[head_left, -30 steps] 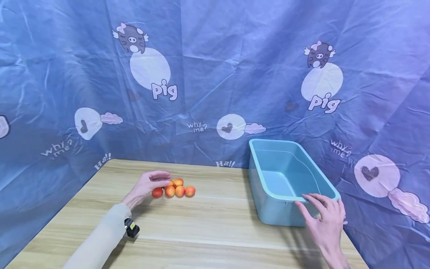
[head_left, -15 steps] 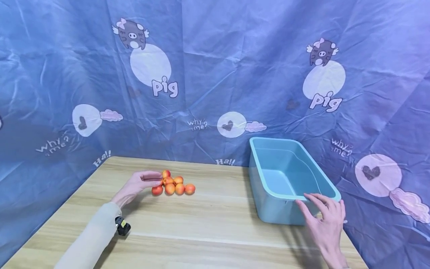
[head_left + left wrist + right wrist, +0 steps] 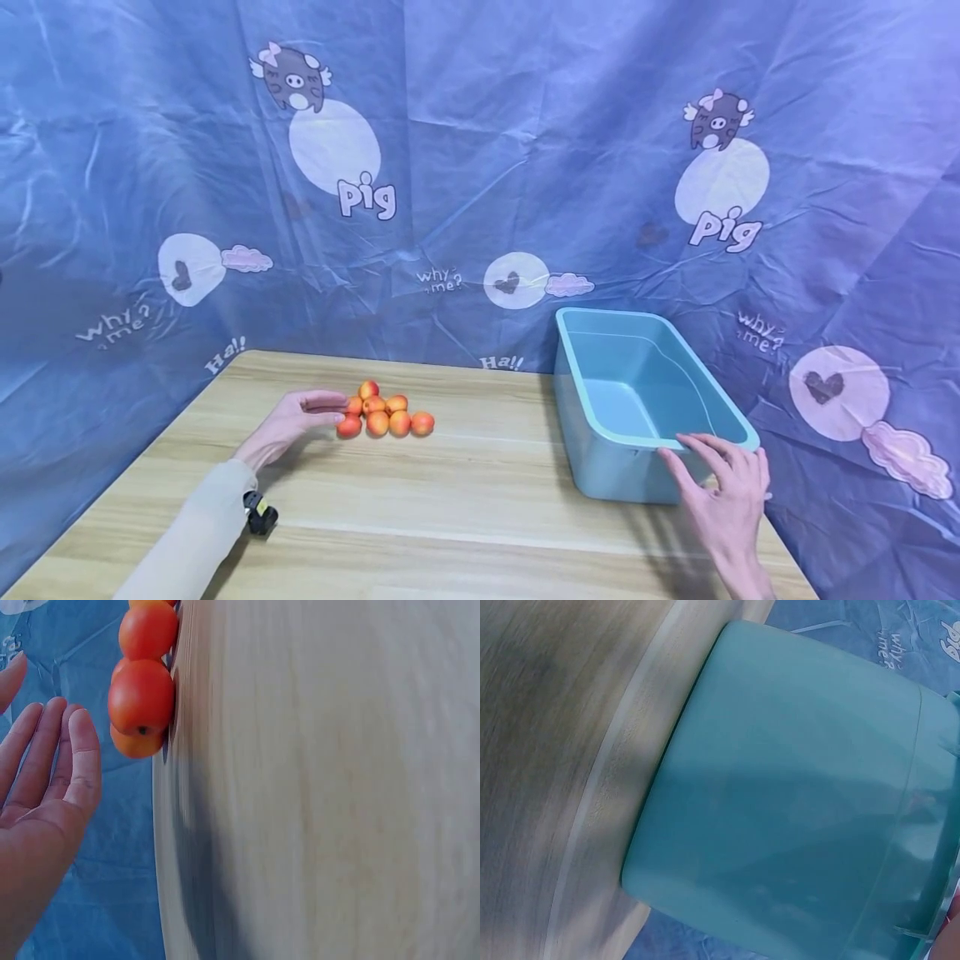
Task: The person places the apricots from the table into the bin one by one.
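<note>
A cluster of small red-and-orange fruits (image 3: 377,423), which look like apricots, lies on the wooden table in the head view. Just left of them hovers my left hand (image 3: 288,427), its fingers extended and holding nothing. In the left wrist view, that hand (image 3: 49,769) shows its palm, with a gap between the fingertips and the nearest red fruit (image 3: 141,697). My right hand (image 3: 726,496) grips the near rim of a blue-green plastic bin (image 3: 588,400), thumb outside and fingers over the edge. The bin's outer wall (image 3: 780,780) fills the right wrist view.
The bin stands upright at the table's right, and no contents show inside. A blue printed cloth (image 3: 465,167) hangs behind the wooden tabletop (image 3: 450,517). A small black device (image 3: 260,514) is strapped to my left wrist.
My left hand has drawn back leftward from the fruits, uncovering those at the back left of the cluster. The right hand and the bin have stayed in place.
</note>
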Demonstrator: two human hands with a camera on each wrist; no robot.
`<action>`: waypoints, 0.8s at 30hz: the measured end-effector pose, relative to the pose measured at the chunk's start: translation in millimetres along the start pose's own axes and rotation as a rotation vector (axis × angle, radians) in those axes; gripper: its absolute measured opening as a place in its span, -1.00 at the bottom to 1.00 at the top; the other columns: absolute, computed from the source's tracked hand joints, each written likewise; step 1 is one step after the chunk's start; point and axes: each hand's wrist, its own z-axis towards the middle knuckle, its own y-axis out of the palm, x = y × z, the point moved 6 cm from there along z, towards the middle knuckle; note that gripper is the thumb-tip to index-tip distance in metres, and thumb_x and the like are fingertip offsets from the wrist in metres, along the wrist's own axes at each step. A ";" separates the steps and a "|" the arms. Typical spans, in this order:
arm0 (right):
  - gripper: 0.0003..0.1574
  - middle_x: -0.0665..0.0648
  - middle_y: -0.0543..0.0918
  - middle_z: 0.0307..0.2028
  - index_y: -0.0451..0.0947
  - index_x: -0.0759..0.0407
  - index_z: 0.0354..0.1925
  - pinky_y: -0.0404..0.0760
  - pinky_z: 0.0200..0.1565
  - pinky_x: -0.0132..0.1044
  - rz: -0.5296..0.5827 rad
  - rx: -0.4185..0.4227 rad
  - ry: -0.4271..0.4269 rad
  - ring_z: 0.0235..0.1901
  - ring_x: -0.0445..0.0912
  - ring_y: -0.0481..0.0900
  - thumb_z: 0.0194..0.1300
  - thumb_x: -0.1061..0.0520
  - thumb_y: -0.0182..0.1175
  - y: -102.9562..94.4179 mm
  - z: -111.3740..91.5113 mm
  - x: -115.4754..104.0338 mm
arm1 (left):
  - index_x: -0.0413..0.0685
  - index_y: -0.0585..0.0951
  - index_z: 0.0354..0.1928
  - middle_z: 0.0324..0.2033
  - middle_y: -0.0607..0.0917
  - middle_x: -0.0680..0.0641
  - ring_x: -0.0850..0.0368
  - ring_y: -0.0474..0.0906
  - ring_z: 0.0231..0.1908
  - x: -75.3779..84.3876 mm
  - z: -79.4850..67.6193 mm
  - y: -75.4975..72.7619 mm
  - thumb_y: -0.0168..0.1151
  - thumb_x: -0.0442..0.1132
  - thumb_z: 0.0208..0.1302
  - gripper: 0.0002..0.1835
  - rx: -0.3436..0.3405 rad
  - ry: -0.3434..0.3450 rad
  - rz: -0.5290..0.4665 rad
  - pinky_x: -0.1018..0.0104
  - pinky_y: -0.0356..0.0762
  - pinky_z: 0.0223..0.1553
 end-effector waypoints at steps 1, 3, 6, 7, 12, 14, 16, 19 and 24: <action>-0.62 0.23 0.67 -0.26 0.75 0.22 -0.28 -0.13 0.42 0.20 0.005 0.009 0.000 0.07 -0.55 0.31 -0.13 0.09 0.53 -0.6 0.0 0.0 | -0.36 0.46 0.24 0.21 0.52 -0.38 0.30 0.62 -0.02 -0.6 -0.1 -0.8 0.39 -0.27 0.18 -0.39 -0.003 -0.003 0.000 0.28 0.59 0.03; -0.63 0.22 0.67 -0.26 0.75 0.23 -0.28 -0.13 0.42 0.20 0.003 0.005 0.003 0.07 -0.55 0.31 -0.12 0.10 0.53 -1.1 0.0 0.6 | -0.37 0.45 0.24 0.21 0.52 -0.39 0.26 0.63 -0.03 -1.3 0.0 -1.6 0.38 -0.27 0.18 -0.39 -0.012 -0.007 0.000 0.19 0.61 0.02; -0.62 0.21 0.67 -0.23 0.74 0.24 -0.26 -0.15 0.43 0.19 -0.005 -0.017 0.022 0.08 -0.56 0.30 -0.10 0.10 0.52 -1.2 0.1 2.0 | -0.39 0.44 0.24 0.20 0.52 -0.40 0.19 0.65 -0.05 -3.3 0.7 -2.1 0.38 -0.29 0.17 -0.39 -0.039 -0.025 -0.014 0.06 0.63 -0.02; -0.62 0.21 0.68 -0.23 0.74 0.25 -0.26 -0.16 0.43 0.19 -0.007 -0.027 0.031 0.08 -0.57 0.29 -0.10 0.11 0.52 -0.9 0.2 2.4 | -0.39 0.45 0.24 0.19 0.53 -0.39 0.16 0.65 -0.05 -4.2 1.3 -2.2 0.38 -0.28 0.18 -0.39 -0.048 -0.030 -0.012 0.05 0.63 -0.04; -0.61 0.20 0.67 -0.21 0.74 0.24 -0.23 -0.18 0.44 0.17 -0.025 -0.061 0.064 0.08 -0.58 0.26 -0.12 0.16 0.52 -0.2 1.0 2.7 | -0.32 0.49 0.22 0.20 0.55 -0.34 0.05 0.62 -0.02 -8.6 5.6 -1.4 0.36 -0.28 0.19 -0.44 -0.081 -0.058 0.005 0.06 0.60 -0.02; -0.61 0.22 0.66 -0.23 0.74 0.23 -0.25 -0.17 0.43 0.19 -0.021 -0.048 0.057 0.07 -0.57 0.27 -0.15 0.19 0.54 -0.8 1.3 0.9 | -0.29 0.50 0.23 0.21 0.54 -0.31 0.04 0.59 0.00 -10.2 7.6 -0.9 0.36 -0.27 0.19 -0.45 -0.084 -0.066 0.027 0.09 0.57 0.00; -0.60 0.24 0.66 -0.25 0.74 0.22 -0.26 -0.15 0.42 0.20 -0.013 -0.034 0.050 0.07 -0.57 0.28 -0.20 0.21 0.54 -0.8 1.5 -0.9 | -0.25 0.52 0.22 0.21 0.56 -0.28 0.07 0.56 0.03 -11.8 9.3 -0.7 0.37 -0.25 0.19 -0.45 -0.080 -0.076 0.054 0.13 0.53 0.01; -0.59 0.24 0.66 -0.26 0.75 0.21 -0.28 -0.14 0.42 0.21 -0.002 -0.019 0.044 0.06 -0.56 0.30 -0.25 0.24 0.55 -0.6 1.6 -2.9 | -0.23 0.53 0.22 0.19 0.58 -0.26 0.09 0.56 0.02 -13.1 11.7 0.8 0.36 -0.23 0.20 -0.46 -0.094 -0.081 0.095 0.19 0.48 0.02; -0.59 0.25 0.65 -0.25 0.74 0.22 -0.26 -0.16 0.42 0.20 -0.013 -0.033 0.050 0.08 -0.57 0.28 -0.22 0.23 0.54 0.1 2.6 -2.2 | -0.26 0.57 0.17 0.11 0.62 -0.30 0.11 0.57 -0.13 -11.0 14.9 5.2 0.38 -0.26 0.18 -0.50 -0.119 -0.072 0.138 0.24 0.51 -0.13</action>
